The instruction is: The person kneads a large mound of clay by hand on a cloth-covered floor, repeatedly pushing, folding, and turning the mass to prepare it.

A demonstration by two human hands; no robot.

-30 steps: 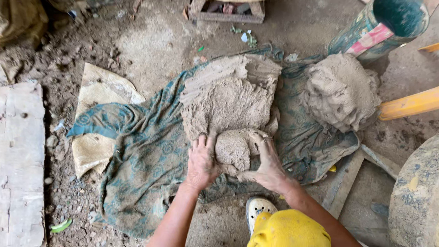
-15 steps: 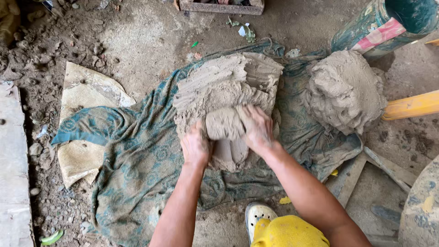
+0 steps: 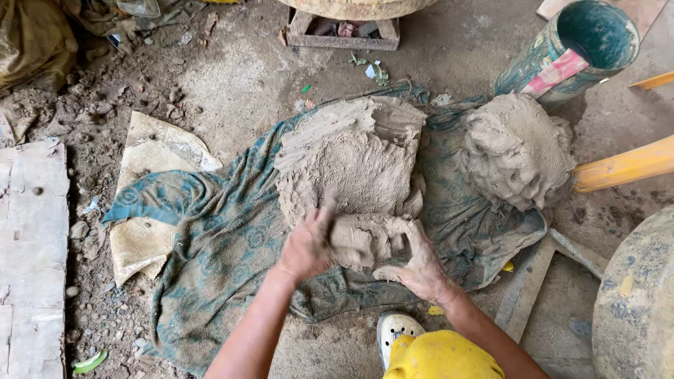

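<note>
Head view: left hand (image 3: 307, 245) and right hand (image 3: 420, 261) both clamped on a grey clay lump (image 3: 365, 240), one per side, on the teal cloth (image 3: 225, 238) on the floor, touching the big clay slab (image 3: 351, 165). Second clay mound (image 3: 516, 151) sits well right.

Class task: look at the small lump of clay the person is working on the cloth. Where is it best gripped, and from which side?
Grip the small lump by its two ends, cupped from left and right by the left hand and right hand. It lies low on the cloth, against the big slab behind.
</note>
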